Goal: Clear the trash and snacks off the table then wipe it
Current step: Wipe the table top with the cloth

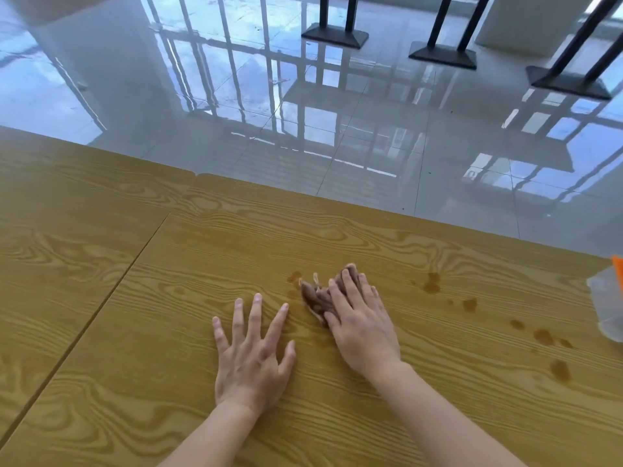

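cloth [320, 299] sits mid-table [101, 298] under the right hand [362, 326], left hand [253, 352] flat beside it, plastic cup [606, 305] at the right edge.

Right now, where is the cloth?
In the head view the cloth lies on the table, right of centre, pressed under the right hand. The left hand lies flat just left of it, and brown stains are further right.

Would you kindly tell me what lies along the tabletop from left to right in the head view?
Table seam → left hand → right hand → main brown stains → clear plastic container at the right edge.
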